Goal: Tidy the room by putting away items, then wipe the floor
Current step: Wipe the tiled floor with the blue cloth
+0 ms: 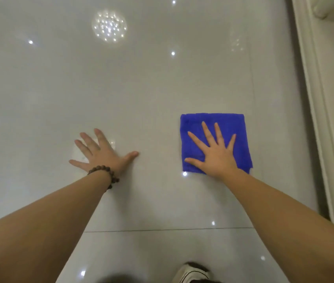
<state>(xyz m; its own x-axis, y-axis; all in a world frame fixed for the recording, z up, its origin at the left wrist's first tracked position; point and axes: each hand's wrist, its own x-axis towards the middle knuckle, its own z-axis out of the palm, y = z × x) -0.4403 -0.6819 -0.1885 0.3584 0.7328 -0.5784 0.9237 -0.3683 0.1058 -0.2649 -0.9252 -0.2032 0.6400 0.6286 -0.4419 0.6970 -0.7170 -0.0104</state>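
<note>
Both hands: flat, fingers spread wide, gripping nothing
Right hand (215, 152): pressing blue cloth (231, 127) onto glossy floor (151, 88)
Left hand (102, 153): bracing on bare tile
Risk: slick tile, so the bracing palm could slide, or the cloth bunches up

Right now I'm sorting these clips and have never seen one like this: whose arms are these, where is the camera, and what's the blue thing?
The camera sits on a person's head, looking down at their own arms. They lean over a glossy tiled floor that mirrors ceiling lights. The right hand presses flat, fingers spread, on a folded blue cloth, a wiping rag. The left hand, with a beaded bracelet at the wrist, rests flat on bare tile. Nothing is gripped. A shoe shows at the bottom edge.
</note>
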